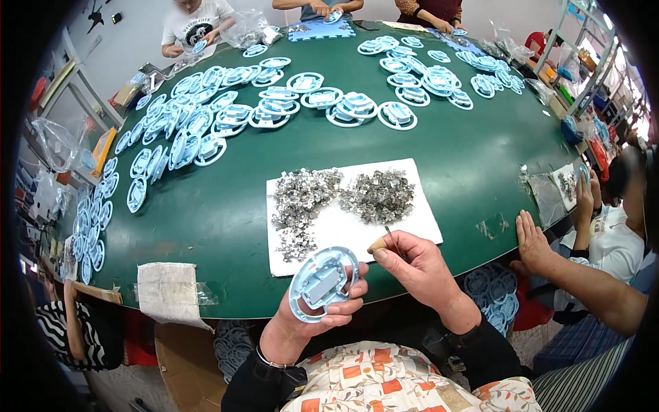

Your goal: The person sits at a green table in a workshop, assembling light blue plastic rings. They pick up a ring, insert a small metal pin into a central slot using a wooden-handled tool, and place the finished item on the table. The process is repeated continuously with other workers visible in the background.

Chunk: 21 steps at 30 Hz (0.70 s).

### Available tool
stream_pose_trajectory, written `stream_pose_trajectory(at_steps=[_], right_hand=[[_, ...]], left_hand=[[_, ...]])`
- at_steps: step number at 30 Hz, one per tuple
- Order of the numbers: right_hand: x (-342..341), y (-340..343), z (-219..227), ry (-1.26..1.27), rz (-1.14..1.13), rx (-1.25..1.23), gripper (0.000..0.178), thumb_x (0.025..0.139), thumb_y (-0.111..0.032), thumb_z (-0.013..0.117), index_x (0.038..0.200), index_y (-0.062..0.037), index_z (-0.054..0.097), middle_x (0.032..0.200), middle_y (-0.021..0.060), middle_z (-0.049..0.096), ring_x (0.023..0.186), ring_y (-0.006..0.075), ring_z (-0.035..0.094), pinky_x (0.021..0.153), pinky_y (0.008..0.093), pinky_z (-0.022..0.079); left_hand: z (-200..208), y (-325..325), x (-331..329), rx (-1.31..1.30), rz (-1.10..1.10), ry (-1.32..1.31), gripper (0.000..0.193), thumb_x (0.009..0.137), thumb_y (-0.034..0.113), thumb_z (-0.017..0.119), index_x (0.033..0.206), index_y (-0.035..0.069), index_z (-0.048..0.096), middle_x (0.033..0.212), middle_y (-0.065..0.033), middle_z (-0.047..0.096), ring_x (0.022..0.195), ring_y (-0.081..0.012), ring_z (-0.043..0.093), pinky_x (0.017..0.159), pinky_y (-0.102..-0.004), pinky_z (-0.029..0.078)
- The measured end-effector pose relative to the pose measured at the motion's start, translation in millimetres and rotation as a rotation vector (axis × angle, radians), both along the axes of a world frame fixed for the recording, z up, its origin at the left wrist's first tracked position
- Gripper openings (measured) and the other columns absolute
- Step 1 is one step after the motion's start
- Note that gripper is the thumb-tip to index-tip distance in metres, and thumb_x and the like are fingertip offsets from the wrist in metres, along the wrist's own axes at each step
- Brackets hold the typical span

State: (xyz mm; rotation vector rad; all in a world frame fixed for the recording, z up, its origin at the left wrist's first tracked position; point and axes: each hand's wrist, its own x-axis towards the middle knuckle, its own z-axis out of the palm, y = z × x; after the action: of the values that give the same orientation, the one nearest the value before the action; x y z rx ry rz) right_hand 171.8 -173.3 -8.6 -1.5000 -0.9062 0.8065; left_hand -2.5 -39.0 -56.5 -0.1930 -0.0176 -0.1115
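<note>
Left hand (312, 316) grips a round light-blue plastic disc with a grey rectangular insert (321, 283), fingers curled over its lower rim, held tilted just off the near edge of the green oval worktop (226, 206). Right hand (415, 264) pinches a thin metal pin-like tool (390, 237) between thumb and fingers, tip pointing up, just right of the disc and not touching it. Directly beyond both hands lies a white rectangular sheet (405, 223) carrying two loose heaps of small silvery metal parts (343, 196). Farther out, many similar light-blue plastic discs (274, 103) lie in rows and stacks across the far and left side of the worktop. A folded white cloth (168, 288) hangs over the near edge at left. Another person's hand (532, 240) rests flat on the worktop edge at right.
</note>
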Motion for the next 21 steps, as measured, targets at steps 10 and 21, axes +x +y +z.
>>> stream_pose_trajectory(at_steps=[10,21], right_hand=[[-14,10,4,-0.144,0.017,-0.034,0.024,0.103,-0.019,0.061,0.11,0.0019,0.068,0.076,0.001,0.062,0.068,0.0046,0.05,0.062,0.0236,0.044],[-14,85,4,-0.908,0.273,-0.128,0.015,0.087,-0.018,0.07,0.1,-0.0088,0.069,0.09,0.0101,0.063,0.079,0.0345,0.068,0.069,0.0448,0.055]], left_hand=[[1,3,-23,0.448,0.009,0.063,0.049,0.099,0.026,0.049,0.14,0.0,0.044,0.107,-0.0093,0.059,0.083,-0.0155,0.061,0.067,-0.0286,0.056],[10,8,-41,0.913,0.098,0.313,0.051,0.09,0.007,0.066,0.137,-0.001,0.048,0.12,-0.0087,0.065,0.108,-0.0149,0.065,0.097,-0.0324,0.054]])
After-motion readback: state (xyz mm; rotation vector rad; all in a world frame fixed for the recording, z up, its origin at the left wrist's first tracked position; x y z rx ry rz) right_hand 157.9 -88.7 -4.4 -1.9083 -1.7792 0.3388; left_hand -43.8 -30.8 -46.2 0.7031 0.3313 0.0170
